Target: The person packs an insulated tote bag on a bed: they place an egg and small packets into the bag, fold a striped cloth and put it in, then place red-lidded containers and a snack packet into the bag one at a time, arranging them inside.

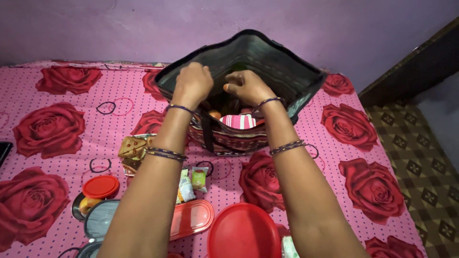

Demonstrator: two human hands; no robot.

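Note:
A dark striped bag [287,71] stands open on the bed, its grey lining facing me. Both my hands reach into its mouth. My left hand [192,83] is curled with the fingers down inside the opening; what they touch is hidden. My right hand [246,87] is also closed, fingers bent at the bag's inner edge, thumb pointing left. Inside the bag I see a pink-and-white striped item [240,121] and a small orange thing [215,114]. Bangles sit on both wrists.
On the pink rose-print sheet [57,114] lie a red round lid [244,231], a red oblong lid [193,218], a small red-lidded container [101,187], a grey lunch box [100,220], small snack packets [199,178] and a brown packet [132,147]. Patterned floor [416,157] lies right.

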